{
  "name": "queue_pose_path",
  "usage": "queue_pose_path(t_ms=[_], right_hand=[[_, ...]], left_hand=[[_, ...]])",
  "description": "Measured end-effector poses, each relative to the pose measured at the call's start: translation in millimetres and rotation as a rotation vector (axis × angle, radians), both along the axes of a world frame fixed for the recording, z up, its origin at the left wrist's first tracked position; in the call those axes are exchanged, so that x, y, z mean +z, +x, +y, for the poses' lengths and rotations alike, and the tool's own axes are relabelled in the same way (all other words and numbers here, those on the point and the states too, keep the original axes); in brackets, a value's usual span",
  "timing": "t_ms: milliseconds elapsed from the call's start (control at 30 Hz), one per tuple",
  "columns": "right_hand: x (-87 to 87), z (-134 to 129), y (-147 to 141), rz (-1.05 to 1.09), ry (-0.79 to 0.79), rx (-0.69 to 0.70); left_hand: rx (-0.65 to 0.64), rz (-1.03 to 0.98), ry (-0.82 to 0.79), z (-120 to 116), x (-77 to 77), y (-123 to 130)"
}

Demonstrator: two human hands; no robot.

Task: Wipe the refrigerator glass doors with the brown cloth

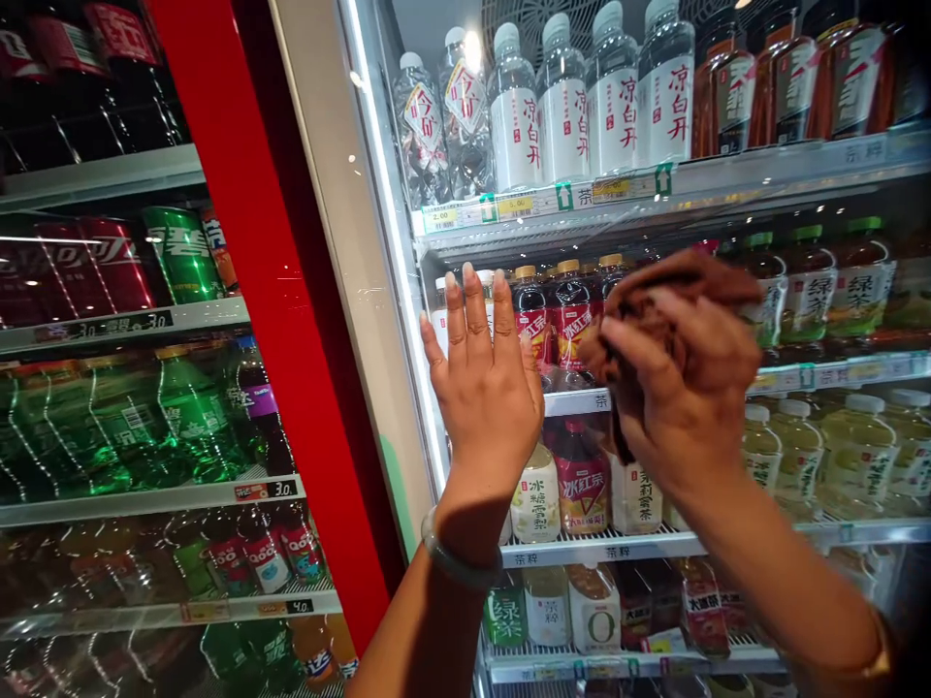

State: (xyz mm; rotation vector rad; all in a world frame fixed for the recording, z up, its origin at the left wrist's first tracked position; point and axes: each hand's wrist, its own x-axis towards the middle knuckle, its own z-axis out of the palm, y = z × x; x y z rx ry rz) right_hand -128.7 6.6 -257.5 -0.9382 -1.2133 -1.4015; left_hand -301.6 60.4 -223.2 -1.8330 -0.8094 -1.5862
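My left hand (486, 388) lies flat with its fingers stretched out against the glass door of a lit drinks cooler. A pale bangle (460, 560) circles that wrist. To the right, my right hand (684, 388) grips a crumpled brown cloth (688, 276), bunched between thumb and fingers at the glass. The hand and cloth are slightly blurred. Behind the glass, red-labelled bottles of iced tea (571, 320) stand between my two hands, partly hidden by them.
Clear water bottles (557, 107) fill the top shelf, with amber bottles (786, 87) beside them. Green-capped tea bottles (807, 281) stand at right. A red upright frame (247, 242) divides this cooler from another at left, holding green soda bottles (193, 417) and cans (181, 252).
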Motion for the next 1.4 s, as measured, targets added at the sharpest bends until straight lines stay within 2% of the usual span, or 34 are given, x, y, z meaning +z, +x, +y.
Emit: queue_pose_path(t_ms=[67,100,167,267,333,367,433,533,600,633,700,767,833,900,1000,1067,1100,1167,1267,1333,1400], right_hand=[[-16.5,3,-15,-0.039,-0.063,0.007],[-16.0,5,-20,-0.065,-0.089,0.009],[2.9,10,-24,-0.122,-0.112,0.001],[49.7,12,-9,-0.129,-0.097,-0.004],[65.5,9,5,-0.087,-0.070,-0.005],[64.2,7,10,-0.063,-0.051,-0.012],[44.9,4,12,-0.031,0.002,-0.024],[2.8,5,-4,0.007,0.025,-0.031],[-7.1,8,-19,-0.022,0.003,-0.044],[-2.5,10,-24,-0.057,-0.009,-0.056],[22.2,14,-26,-0.130,-0.003,-0.072],[53.3,15,-16,-0.127,0.005,-0.070],[70.2,14,-2,-0.050,0.021,-0.057],[61.5,12,8,0.024,0.066,-0.059],[14.1,12,0,0.044,0.161,-0.062],[-13.2,13,-17,0.030,0.066,-0.053],[-18.6,15,-25,0.000,0.031,-0.045],[-9.4,17,-37,-0.067,-0.026,-0.037],[33.9,17,-33,-0.130,-0.034,0.010],[54.9,13,-21,-0.131,-0.007,0.053],[55.6,9,-11,-0.096,0.024,0.040]], left_hand=[[-0.004,0.004,-0.002,0,0.1,-1],[-0.002,0.009,-0.004,0,0.2,-1],[0.003,0.013,-0.011,0,0.5,-2],[0.004,0.013,-0.006,1,0.8,-2],[0.004,0.010,0.009,1,0.6,-2],[0.002,0.011,0.015,1,0.3,-2],[0.000,0.013,0.018,1,-0.4,-2],[-0.001,0.012,0.017,1,-1.1,-3],[0.000,0.015,0.020,1,-1.2,-4],[0.000,0.017,0.021,1,-1.1,-4],[-0.006,0.016,0.026,0,-0.9,-5],[-0.018,0.010,0.033,0,-0.8,-5],[-0.028,0.012,0.034,0,-1.1,-6],[-0.032,0.019,0.028,0,-1.7,-7],[-0.033,0.028,0.024,0,-2.6,-8],[-0.041,0.026,0.027,0,-2.5,-9],[-0.051,0.023,0.030,1,-2.2,-9],[-0.075,0.007,0.039,2,-1.4,-11],[-0.124,-0.002,0.057,4,-0.7,-15],[-0.171,0.016,0.082,3,-1.6,-17],[-0.242,0.075,0.113,-3,-3.2,-18]])
